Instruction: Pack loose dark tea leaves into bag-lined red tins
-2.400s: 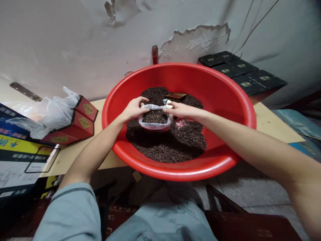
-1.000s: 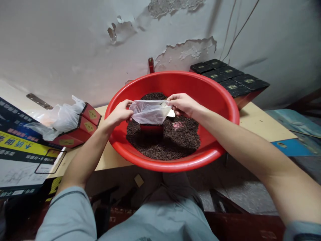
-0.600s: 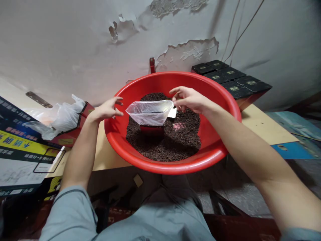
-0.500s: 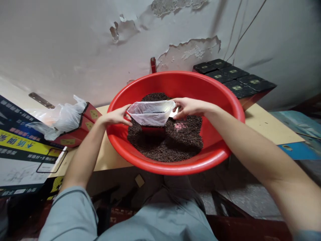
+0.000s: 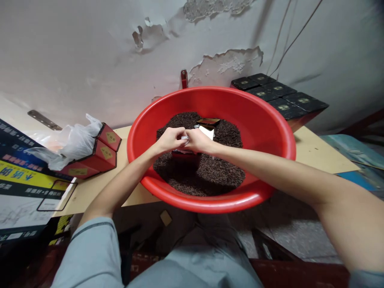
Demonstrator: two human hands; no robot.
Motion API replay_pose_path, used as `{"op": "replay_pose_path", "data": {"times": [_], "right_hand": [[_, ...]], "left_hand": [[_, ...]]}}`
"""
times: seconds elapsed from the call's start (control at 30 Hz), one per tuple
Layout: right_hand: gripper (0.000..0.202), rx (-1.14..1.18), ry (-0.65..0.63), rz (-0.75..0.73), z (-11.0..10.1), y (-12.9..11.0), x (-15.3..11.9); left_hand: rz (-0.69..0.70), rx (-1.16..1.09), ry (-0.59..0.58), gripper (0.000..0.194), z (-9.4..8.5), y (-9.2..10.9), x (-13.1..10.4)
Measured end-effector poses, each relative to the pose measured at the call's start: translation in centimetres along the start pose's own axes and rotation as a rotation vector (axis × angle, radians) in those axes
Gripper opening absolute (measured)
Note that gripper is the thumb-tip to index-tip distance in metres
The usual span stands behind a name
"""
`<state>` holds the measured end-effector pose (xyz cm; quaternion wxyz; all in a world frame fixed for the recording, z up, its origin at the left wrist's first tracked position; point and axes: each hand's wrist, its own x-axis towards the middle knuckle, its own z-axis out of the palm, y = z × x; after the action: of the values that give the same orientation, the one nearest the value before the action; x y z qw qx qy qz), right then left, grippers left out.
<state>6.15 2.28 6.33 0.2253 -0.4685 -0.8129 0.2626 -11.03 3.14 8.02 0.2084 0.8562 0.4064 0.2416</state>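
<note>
My left hand (image 5: 170,140) and my right hand (image 5: 197,141) meet over the basin. Their fingers are closed together on the gathered mouth of a clear plastic bag (image 5: 185,139), mostly hidden by them. Below, a dark red box (image 5: 185,161) lined by the bag stands in loose dark brown pieces (image 5: 219,176) that resemble tea leaves. The large red basin (image 5: 210,206) surrounds all this. Just behind my right hand, a white card-like piece (image 5: 207,131) and a dark, gold-toned tray or lid (image 5: 209,121) lie on the loose pieces.
To the left stand red boxes (image 5: 105,152) with plastic bags (image 5: 79,140) puffing out, beside a printed carton (image 5: 27,188). Several black-topped boxes (image 5: 279,89) sit at the back right. The pale tabletop (image 5: 324,154) runs under the basin, against a peeling wall (image 5: 99,60).
Both hands have moved inward from the sides of the bag's spread mouth. The opening is now bunched together between my fingers, and the white piece and gold-toned tray or lid behind show more.
</note>
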Motion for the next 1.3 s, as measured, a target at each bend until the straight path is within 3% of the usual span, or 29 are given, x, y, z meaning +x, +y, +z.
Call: {"op": "replay_pose_path", "data": {"times": [0.17,0.2,0.27,0.33,0.37,0.53,0.7,0.8,0.9,0.97,1.03,1.13,1.2,1.3], "right_hand": [[0.010,-0.144,0.021,0.000,-0.4,-0.4,0.4],[0.010,-0.177,0.015,0.004,-0.5,-0.5,0.5],[0.011,-0.249,-0.018,-0.006,-1.0,-0.6,0.6],[0.013,-0.347,-0.070,-0.052,-1.4,-0.8,0.6],[0.014,-0.410,-0.106,-0.093,-1.6,-0.9,0.6],[0.020,-0.783,-0.340,-0.400,-2.8,-1.5,0.2],[0.026,-0.968,-0.431,-0.627,-3.5,-2.0,-0.2],[0.026,-0.939,-0.412,-0.716,-3.3,-1.9,-0.1],[0.021,-0.870,-0.365,-0.696,-3.0,-1.0,0.1],[0.019,-0.827,-0.330,-0.644,-2.8,-0.2,0.1],[0.021,-0.782,-0.294,-0.602,-2.6,0.5,0.1],[0.023,-0.707,-0.265,-0.594,-2.3,1.0,0.1],[0.023,-0.671,-0.252,-0.600,-2.0,1.0,0.3],[0.025,-0.661,-0.232,-0.583,-1.7,0.8,0.5]], "left_hand": [[0.164,0.030,-0.011,0.016,-1.2,-1.0,-1.0],[0.157,0.040,0.003,0.026,-1.5,-1.6,-1.2],[0.072,0.065,-0.014,0.069,-1.8,-3.0,-1.5],[-0.024,0.090,-0.113,0.109,-1.5,-4.4,-1.6],[-0.044,0.103,-0.177,0.118,-1.3,-5.0,-1.6],[0.016,0.190,-0.392,0.103,-0.9,-5.8,-0.1],[0.153,0.427,-0.565,0.110,-2.6,-4.1,2.9],[0.274,0.570,-0.550,0.087,-2.8,-2.3,4.3],[0.344,0.585,-0.463,0.063,-2.4,-0.8,4.6],[0.230,0.567,-0.357,0.065,-2.2,-0.3,4.0],[-0.046,0.512,-0.271,0.061,-2.2,-0.1,2.8],[-0.419,0.204,-0.321,0.036,-2.4,0.1,-0.1],[-0.510,-0.083,-0.389,0.030,-2.5,0.4,-2.0],[-0.600,-0.378,-0.413,0.040,-2.0,1.2,-4.2]]}}
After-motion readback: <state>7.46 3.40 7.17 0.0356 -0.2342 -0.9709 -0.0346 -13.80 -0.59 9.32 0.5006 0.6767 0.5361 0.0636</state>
